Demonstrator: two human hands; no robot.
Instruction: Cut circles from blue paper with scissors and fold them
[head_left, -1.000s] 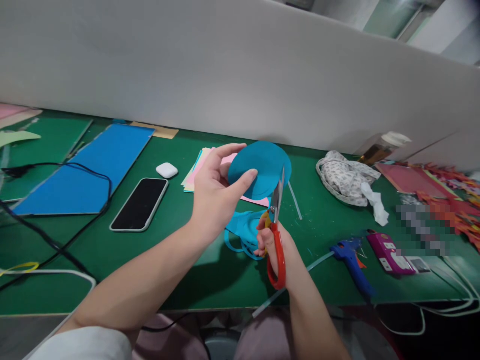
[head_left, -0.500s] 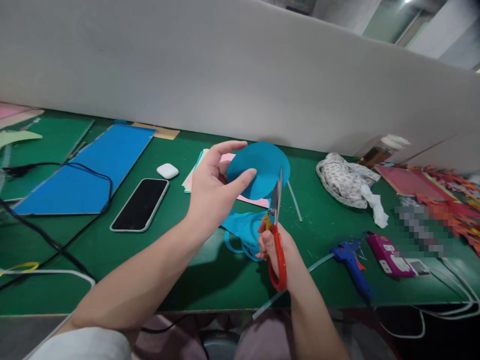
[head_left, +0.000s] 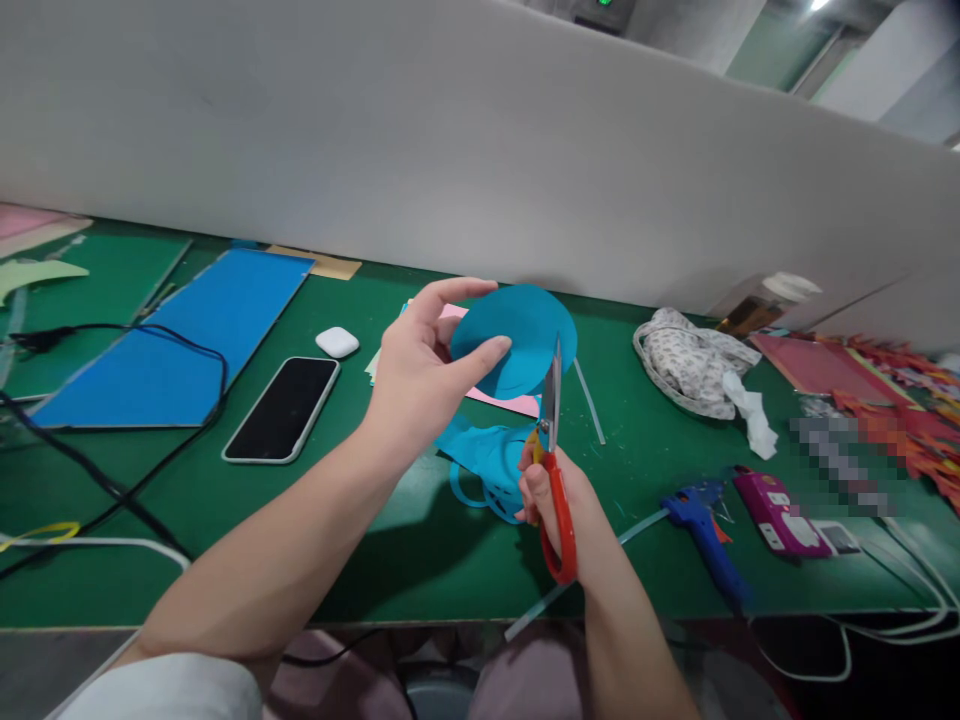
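My left hand [head_left: 435, 365] pinches a round disc of blue paper [head_left: 532, 335] between thumb and fingers, holding it above the table. In my right hand [head_left: 559, 490] is a pair of scissors [head_left: 556, 510] with red and yellow handles. Their blades point upward and lie over the disc's right edge, looking nearly closed. Beneath the hands a heap of curled blue paper strips [head_left: 487, 460] rests on the table. Partly hidden behind my left hand is a stack of coloured paper sheets [head_left: 506, 402], pink on top.
On the left lie a phone [head_left: 282, 410], a white earbud case [head_left: 337, 342], a blue board [head_left: 187, 340] and black cables. To the right are a patterned cloth bag [head_left: 690, 360], a blue glue gun [head_left: 709, 540], a purple box [head_left: 780, 512] and a lidded jar [head_left: 769, 300]. A grey partition [head_left: 450, 150] stands behind.
The disc and my left hand have shifted very slightly left. The scissors remain at the disc's right edge, with their handles tilted a touch further right.
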